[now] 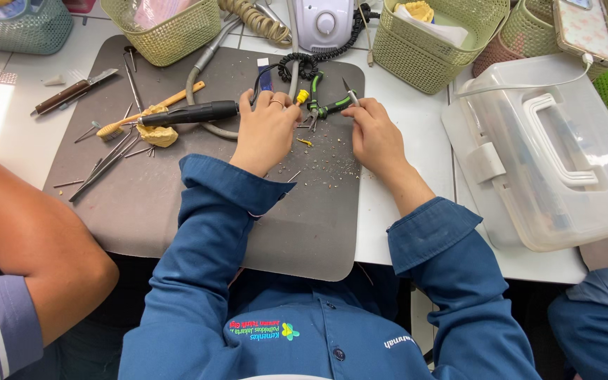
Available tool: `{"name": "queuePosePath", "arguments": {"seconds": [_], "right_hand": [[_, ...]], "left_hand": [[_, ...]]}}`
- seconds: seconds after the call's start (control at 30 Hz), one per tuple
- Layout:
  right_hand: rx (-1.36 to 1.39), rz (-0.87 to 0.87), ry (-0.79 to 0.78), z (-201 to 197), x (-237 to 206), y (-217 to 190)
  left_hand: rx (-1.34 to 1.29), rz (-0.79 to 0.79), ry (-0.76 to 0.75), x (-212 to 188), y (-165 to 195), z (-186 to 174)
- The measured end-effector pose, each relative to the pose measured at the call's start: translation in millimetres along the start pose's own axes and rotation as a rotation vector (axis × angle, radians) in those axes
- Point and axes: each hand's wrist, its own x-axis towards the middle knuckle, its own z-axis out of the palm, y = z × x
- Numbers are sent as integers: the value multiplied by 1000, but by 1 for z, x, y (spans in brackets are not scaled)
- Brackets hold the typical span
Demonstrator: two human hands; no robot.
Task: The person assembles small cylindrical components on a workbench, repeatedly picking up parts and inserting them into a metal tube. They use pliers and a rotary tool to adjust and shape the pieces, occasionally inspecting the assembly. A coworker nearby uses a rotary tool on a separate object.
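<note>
Nearest to us, our blue sleeves (198,232) reach forward over a grey work mat (142,204) laid on the white bench (395,232). Beside us on the left a co-worker's bare arm (29,225) rests at the mat's edge, and another blue sleeve (599,317) shows at the far right.

Our left hand (265,130) lies with fingers curled down near the rear end of a black rotary handpiece (191,112); we cannot tell whether its grip is clamped on anything, since the fingertips are hidden under the knuckles. Our right hand (374,130) pinches something thin between thumb and forefinger, probably a short wire, too small for us to be sure. Between the hands lie green-handled pliers (325,105), let go on the mat, and a yellow-tipped tool (302,96).

We judge the work to be midway: fine crumbs and filings (325,158) scatter the mat in front of the hands, so some trimming looks done, while the yellow dental cast (155,130) sits well to the left among picks and carvers (103,165), untouched by either hand and apart from the piece we hold. Fitting that piece to the cast seems still ahead.

Farther off, a knife (72,93) lies at the mat's corner, a clear plastic case (550,155) stands to the right, and green woven baskets (431,49) flank a white motor unit (324,24).
</note>
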Motion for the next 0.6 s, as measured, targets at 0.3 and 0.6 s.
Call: {"name": "queuePosePath", "arguments": {"seconds": [0.3, 0.6], "right_hand": [[-251, -68, 62, 10, 20, 12], [-278, -152, 134, -1, 31, 26]], "left_hand": [[31, -95, -55, 3, -9, 14], [137, -69, -23, 0, -12, 21]]}}
